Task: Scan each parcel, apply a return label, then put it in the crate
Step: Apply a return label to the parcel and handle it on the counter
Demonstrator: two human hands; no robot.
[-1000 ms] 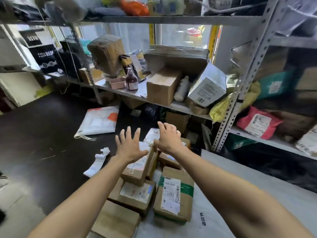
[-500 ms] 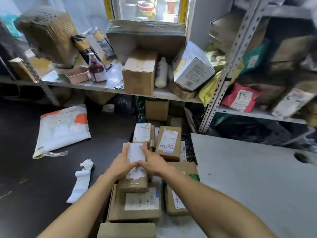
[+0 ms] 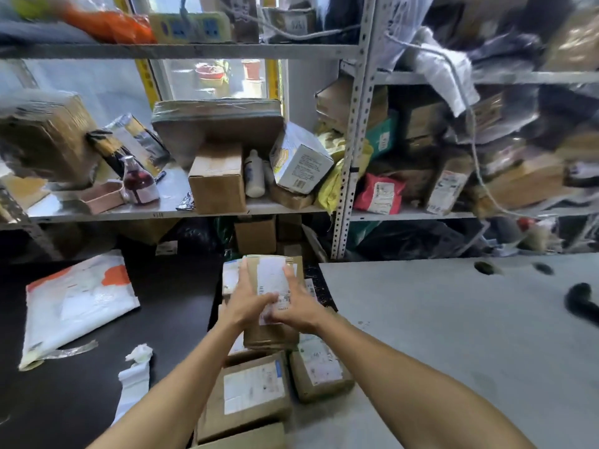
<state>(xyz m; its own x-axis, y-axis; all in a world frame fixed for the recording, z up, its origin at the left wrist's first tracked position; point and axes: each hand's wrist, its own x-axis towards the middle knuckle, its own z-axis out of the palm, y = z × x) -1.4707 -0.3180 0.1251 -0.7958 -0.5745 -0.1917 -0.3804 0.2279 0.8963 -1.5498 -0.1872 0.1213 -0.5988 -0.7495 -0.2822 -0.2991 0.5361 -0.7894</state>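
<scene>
From my head camera, I have one parcel (image 3: 270, 286) lifted between both hands, above the row of others on the floor. My left hand (image 3: 244, 301) clasps its left edge, fingers running up the side; my right hand (image 3: 298, 306) clasps the right edge, thumb over the white label (image 3: 274, 280) on its face. It is a small brown carton, taped, and I judge it stiff and light, since I carry it out at arm's reach. The tape may be slick, so the cardboard edges, where I hold now, seem the best grip; I would keep my thumb off the barcode for scanning.

Counting what lies below my hands: three boxes with labels show plainly, a big box (image 3: 249, 393), a smaller box (image 3: 319, 367) to its right, and another (image 3: 230, 275) behind my left hand. A fourth carton edge sits at the bottom, and more may hide under my arms. I see no scanner and no crate. One white mailer (image 3: 77, 299) lies on the dark floor to the left. The shelves (image 3: 181, 50) hold many more packages, too blurred to count.
</scene>
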